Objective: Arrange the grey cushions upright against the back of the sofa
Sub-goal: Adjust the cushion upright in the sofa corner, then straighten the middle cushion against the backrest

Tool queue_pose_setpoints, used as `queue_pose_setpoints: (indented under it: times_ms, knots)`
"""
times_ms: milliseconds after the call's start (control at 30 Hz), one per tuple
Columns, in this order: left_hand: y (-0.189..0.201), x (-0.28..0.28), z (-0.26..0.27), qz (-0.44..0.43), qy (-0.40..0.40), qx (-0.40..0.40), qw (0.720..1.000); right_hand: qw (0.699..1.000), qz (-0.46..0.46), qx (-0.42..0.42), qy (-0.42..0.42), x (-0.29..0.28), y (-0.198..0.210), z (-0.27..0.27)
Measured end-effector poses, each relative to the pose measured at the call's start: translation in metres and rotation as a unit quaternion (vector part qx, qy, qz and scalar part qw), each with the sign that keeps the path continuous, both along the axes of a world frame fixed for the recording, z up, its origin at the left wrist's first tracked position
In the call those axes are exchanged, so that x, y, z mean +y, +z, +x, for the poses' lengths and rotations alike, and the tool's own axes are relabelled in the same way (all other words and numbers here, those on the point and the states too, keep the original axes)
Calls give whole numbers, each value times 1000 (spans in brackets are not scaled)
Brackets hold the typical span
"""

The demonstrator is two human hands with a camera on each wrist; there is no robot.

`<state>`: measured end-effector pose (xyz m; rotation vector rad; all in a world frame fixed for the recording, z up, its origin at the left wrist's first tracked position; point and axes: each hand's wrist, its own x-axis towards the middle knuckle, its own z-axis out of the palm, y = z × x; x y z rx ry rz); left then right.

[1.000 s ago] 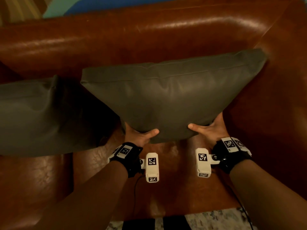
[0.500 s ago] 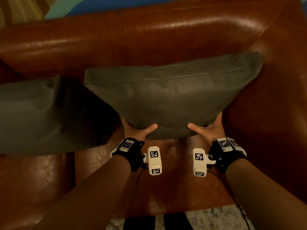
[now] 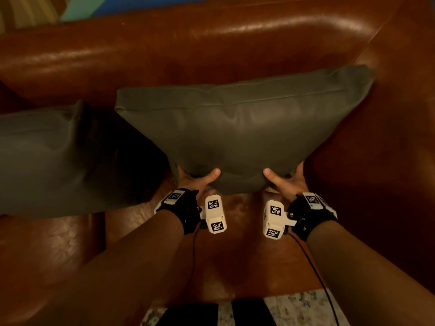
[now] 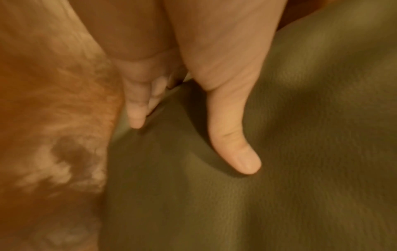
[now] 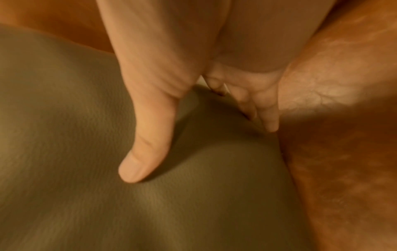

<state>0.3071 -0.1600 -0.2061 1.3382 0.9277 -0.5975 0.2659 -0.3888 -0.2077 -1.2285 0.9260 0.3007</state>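
Both hands grip the lower edge of the grey cushion [image 3: 240, 137], which stands upright on the seat against the brown sofa [image 3: 211, 48] back. The left hand [image 3: 200, 181] pinches its bottom-left corner, thumb pressed on the front and fingers tucked behind; the right hand [image 3: 286, 182] mirrors that at the bottom-right corner. A second grey cushion [image 3: 47, 158] sits just beside, to the left.

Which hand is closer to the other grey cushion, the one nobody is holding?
Left. The left hand grips the held cushion right beside the other cushion; the right hand grips its far side.
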Motion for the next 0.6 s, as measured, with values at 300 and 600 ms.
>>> queue_pose_setpoints:
  times_ms: [300,600]
  knots:
    - [23,39,-14,25,-99,19,995,997,-49,66,14,32,10,-41]
    - [55,220,-73,11,-133,19,991,985,-54,135,96,210,24,-89]
